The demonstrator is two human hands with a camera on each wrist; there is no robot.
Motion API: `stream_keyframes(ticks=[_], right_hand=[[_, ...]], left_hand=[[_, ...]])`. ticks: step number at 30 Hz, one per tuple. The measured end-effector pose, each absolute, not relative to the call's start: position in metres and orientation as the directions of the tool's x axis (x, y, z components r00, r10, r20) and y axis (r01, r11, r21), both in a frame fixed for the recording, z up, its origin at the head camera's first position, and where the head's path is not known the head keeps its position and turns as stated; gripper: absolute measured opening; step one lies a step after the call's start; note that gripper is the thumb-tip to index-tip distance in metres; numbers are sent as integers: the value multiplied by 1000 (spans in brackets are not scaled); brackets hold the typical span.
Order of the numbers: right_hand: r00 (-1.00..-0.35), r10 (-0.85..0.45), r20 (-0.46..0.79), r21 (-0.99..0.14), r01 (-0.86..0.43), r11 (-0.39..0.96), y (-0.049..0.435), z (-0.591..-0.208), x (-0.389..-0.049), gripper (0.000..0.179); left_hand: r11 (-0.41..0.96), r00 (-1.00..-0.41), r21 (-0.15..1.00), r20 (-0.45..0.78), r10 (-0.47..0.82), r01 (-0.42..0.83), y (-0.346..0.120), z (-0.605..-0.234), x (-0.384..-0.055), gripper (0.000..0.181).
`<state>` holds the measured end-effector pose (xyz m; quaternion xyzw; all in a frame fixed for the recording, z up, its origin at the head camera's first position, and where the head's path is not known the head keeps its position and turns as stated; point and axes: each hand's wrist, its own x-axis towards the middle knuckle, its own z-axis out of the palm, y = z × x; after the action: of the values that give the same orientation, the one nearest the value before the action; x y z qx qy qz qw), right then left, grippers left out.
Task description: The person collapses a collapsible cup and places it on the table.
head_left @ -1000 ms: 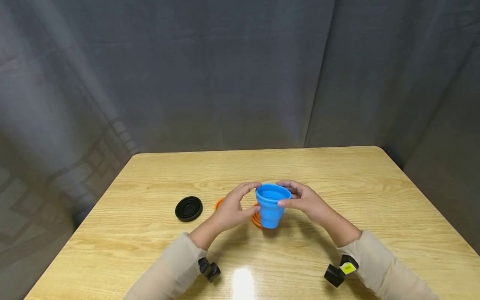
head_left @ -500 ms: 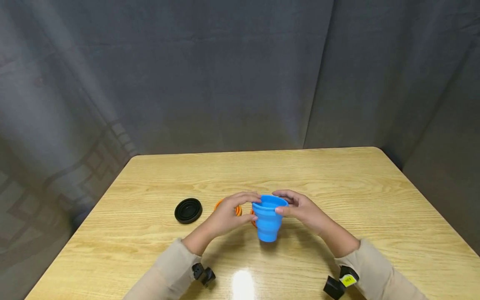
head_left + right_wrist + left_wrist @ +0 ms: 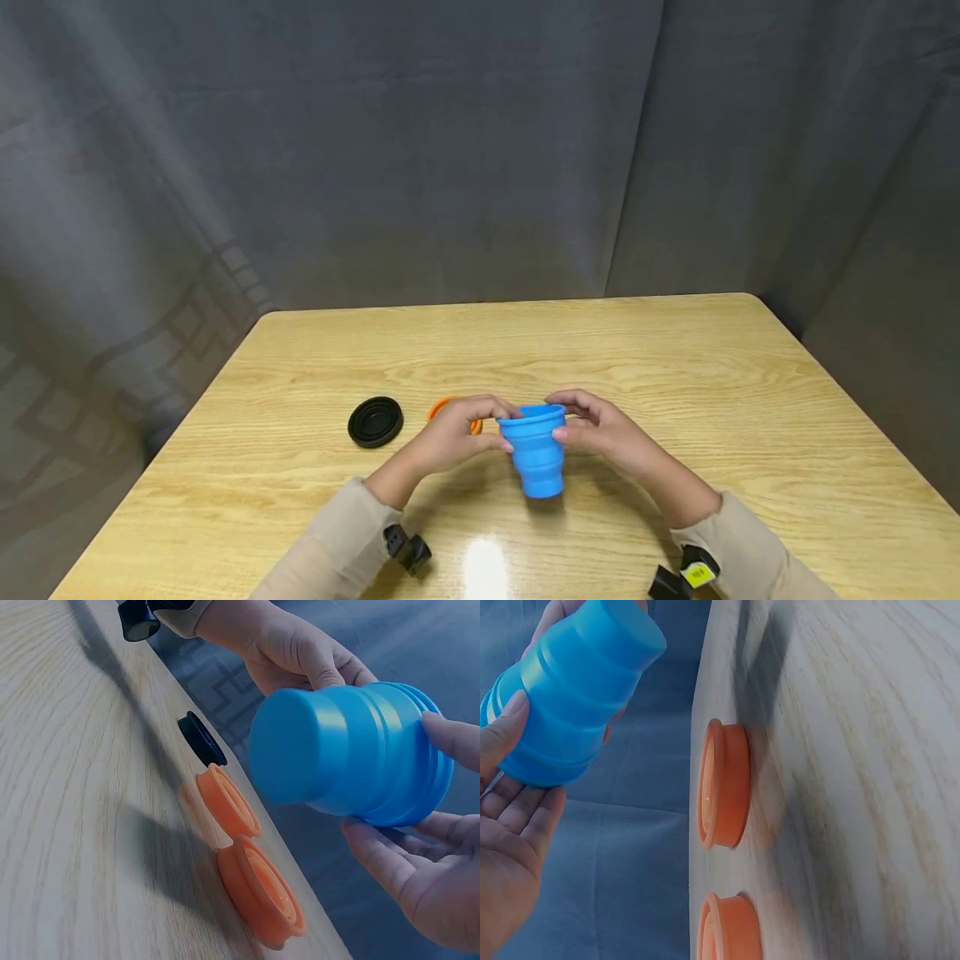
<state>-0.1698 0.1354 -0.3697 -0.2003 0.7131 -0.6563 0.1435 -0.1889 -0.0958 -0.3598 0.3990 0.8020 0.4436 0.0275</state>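
Note:
Both hands hold up a blue collapsible cup (image 3: 537, 454), drawn out to its full stepped height, above the table. Its rim is uppermost in the head view, and its base faces the cameras in both wrist views. My left hand (image 3: 453, 437) pinches the rim on the left, thumb outside and fingertips over the edge. On the other side my right hand (image 3: 607, 432) grips the rim, its thumb (image 3: 454, 739) against the outer wall. Below the cup, two flat orange ringed discs, a nearer one (image 3: 259, 896) and a farther one (image 3: 229, 799), lie on the table.
A flat black ringed disc (image 3: 376, 422) lies left of the orange ones on the wooden table (image 3: 300, 350). In the head view my left hand partly covers one orange disc (image 3: 441, 406); the other is hidden. A grey curtain (image 3: 450, 167) hangs behind the table.
Both hands have brought the blue cup toward me and slightly left. It has tilted, so less of its inside shows. The discs on the table stay where they were.

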Motion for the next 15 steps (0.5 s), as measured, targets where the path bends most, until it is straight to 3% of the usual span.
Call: stream_keyframes(ticks=[7, 15], right_hand=[[-894, -440, 91, -972, -176, 156, 137, -370, -168, 43], [-869, -469, 156, -959, -247, 138, 136, -368, -168, 37]], left_hand=[[289, -737, 833, 193, 647, 472, -95, -350, -181, 13], [190, -763, 931, 127, 634, 313, -97, -368, -187, 14]])
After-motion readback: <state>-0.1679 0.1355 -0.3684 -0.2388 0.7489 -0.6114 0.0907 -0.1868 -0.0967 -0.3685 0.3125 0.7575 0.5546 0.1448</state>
